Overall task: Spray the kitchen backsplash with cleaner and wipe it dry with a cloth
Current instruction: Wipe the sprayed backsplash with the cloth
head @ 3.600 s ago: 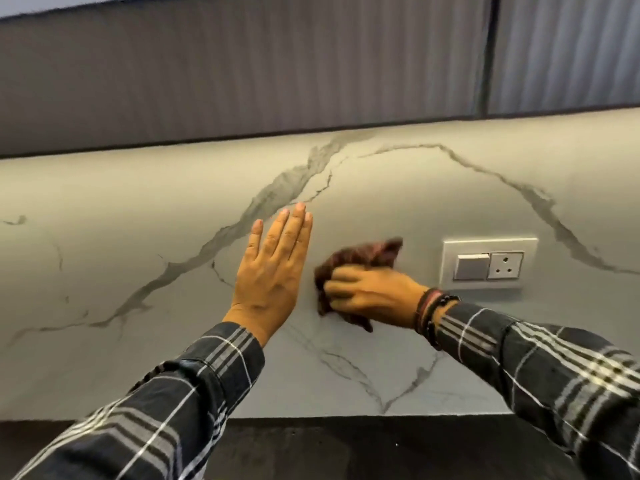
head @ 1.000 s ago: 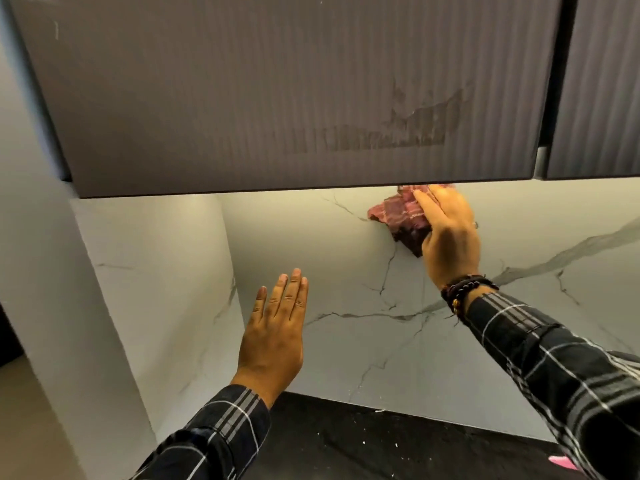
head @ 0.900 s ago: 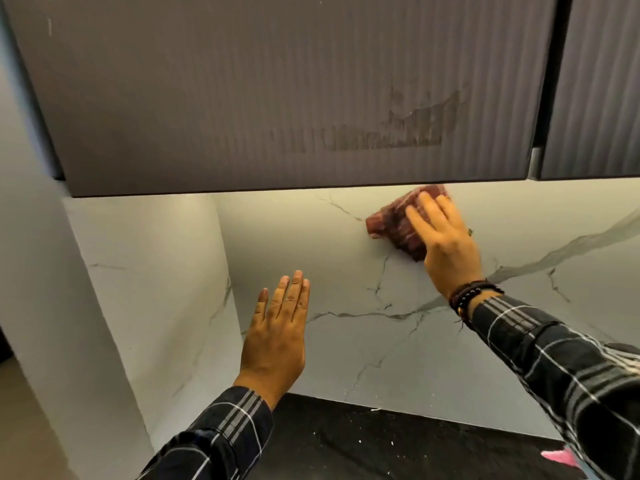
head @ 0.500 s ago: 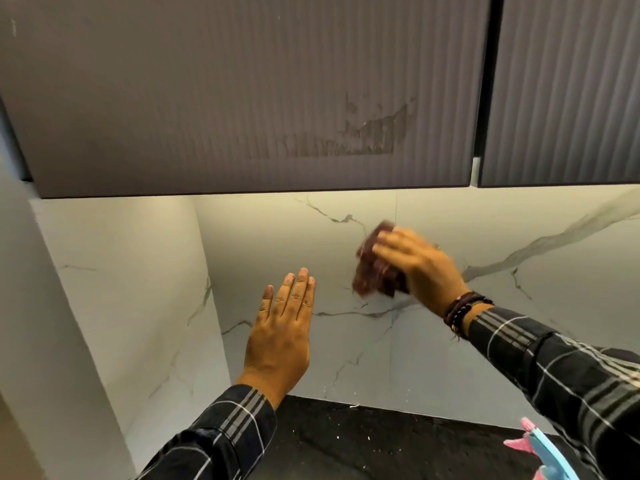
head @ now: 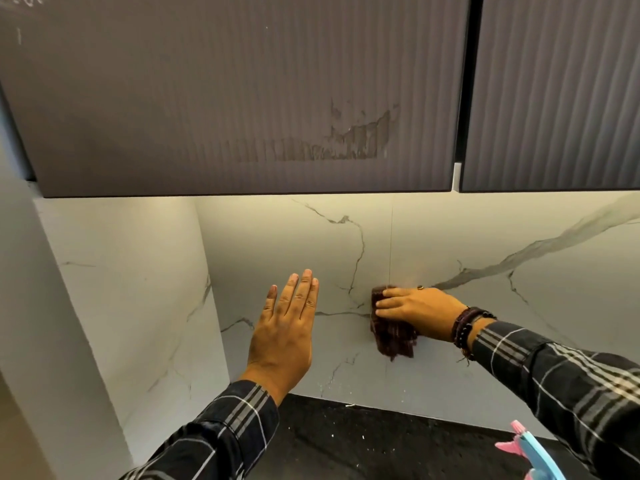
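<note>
The backsplash (head: 485, 306) is white marble with grey veins, running under dark ribbed wall cabinets. A dark red checked cloth (head: 393, 336) lies flat against it near the middle, and my right hand (head: 414, 308) presses it there with straight fingers pointing left. Left of the cloth, my left hand (head: 287, 327) is raised with flat, straight fingers close to the wall and holds nothing. The head of a blue and pink spray bottle (head: 535, 453) shows at the bottom right corner, on the counter.
Dark wall cabinets (head: 242, 98) hang low over the backsplash, one with a smeared patch. A marble side panel (head: 131, 289) closes the corner on the left. The black speckled counter (head: 363, 441) runs along the bottom.
My right hand has wiped the cloth from just under the cabinet down and a little leftward to mid-wall. The left hand has stayed raised and flat. The view has shifted left since the socket was in sight.
</note>
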`<state>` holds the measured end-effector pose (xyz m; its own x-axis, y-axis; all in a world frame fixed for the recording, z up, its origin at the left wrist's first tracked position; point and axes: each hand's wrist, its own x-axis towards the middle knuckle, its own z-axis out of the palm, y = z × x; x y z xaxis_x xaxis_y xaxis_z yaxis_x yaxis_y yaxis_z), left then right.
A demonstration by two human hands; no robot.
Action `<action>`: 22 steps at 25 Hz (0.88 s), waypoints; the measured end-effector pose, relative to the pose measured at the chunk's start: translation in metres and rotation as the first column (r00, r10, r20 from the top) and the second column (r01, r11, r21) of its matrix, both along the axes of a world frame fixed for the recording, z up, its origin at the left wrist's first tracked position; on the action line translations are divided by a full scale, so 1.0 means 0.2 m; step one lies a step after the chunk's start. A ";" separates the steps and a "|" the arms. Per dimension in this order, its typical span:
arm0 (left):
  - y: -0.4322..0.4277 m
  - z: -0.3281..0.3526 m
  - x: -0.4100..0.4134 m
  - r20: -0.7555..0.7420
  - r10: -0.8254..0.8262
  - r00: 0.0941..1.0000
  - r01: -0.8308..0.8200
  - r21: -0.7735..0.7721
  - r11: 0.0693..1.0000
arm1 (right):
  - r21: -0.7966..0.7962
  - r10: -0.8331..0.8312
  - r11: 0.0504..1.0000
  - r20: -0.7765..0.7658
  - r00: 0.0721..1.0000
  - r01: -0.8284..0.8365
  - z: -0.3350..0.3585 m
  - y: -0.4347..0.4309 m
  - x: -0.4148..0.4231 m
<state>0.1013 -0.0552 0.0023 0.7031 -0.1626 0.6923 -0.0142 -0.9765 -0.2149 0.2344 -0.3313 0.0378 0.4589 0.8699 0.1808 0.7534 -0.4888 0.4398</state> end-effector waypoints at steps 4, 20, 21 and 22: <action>-0.03 0.01 0.01 -0.001 -0.023 1.000 0.023 -0.008 1.000 | 0.620 -0.072 0.784 0.138 0.988 -0.030 0.08 0.02 0.01; -0.04 -0.06 0.07 -0.060 -0.021 0.998 0.020 -0.009 1.000 | 0.107 -0.214 0.971 -0.007 0.977 0.213 -0.14 0.09 -0.09; -0.04 -0.06 0.06 -0.062 -0.023 0.998 0.023 -0.008 1.000 | 0.124 -0.258 0.955 -0.095 0.961 0.269 -0.17 0.10 -0.12; -0.04 -0.06 0.06 -0.068 -0.026 0.997 0.025 -0.007 1.000 | 0.187 -0.280 0.932 -0.165 0.946 0.309 -0.20 0.12 -0.14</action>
<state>0.1139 -0.0636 -0.0106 0.7444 -0.1771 0.6438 -0.0536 -0.9769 -0.2068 0.2055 -0.3075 -0.0020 0.7210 0.6412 0.2626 0.6058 -0.7673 0.2103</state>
